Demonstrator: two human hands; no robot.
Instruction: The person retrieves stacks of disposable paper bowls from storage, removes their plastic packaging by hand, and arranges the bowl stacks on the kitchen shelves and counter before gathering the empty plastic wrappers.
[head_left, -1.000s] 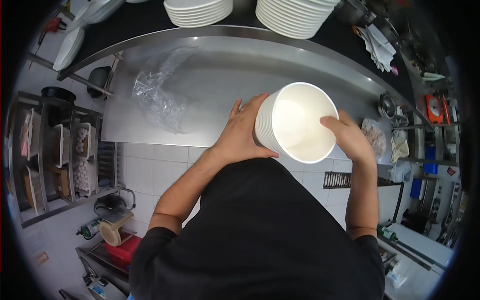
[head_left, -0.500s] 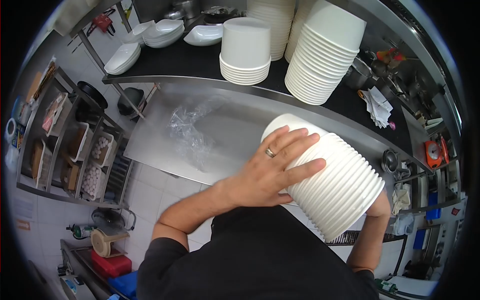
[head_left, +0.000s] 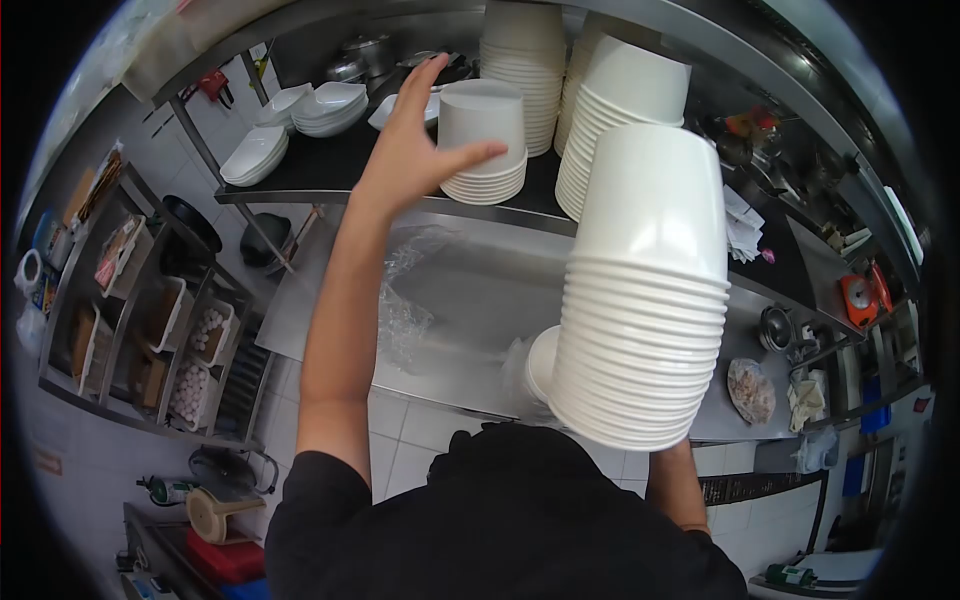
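A tall stack of nested white paper tubs [head_left: 645,290], bottoms upward, is held up in front of me. My right forearm [head_left: 680,485] rises beneath it, and the stack hides that hand's fingers. Over the shelf, my left hand [head_left: 410,150] is open and empty, thumb and fingers spread beside a shorter stack of upside-down white tubs [head_left: 482,125]. Whether it touches that stack I cannot tell. Partly behind the held stack, another white tub [head_left: 543,365] shows on the steel bench with clear plastic around it.
Taller tub stacks [head_left: 522,65] and a leaning stack [head_left: 630,85] stand on the black shelf [head_left: 330,180]. White dishes [head_left: 330,108] sit at its left. Crumpled clear plastic [head_left: 405,315] lies on the steel bench [head_left: 470,275]; a filled bag [head_left: 750,390] is at right.
My left hand has left the held stack and moved up to the shelf's shorter stack. The held stack has swung more upright. The wrapped tub and filled bag have come into view.
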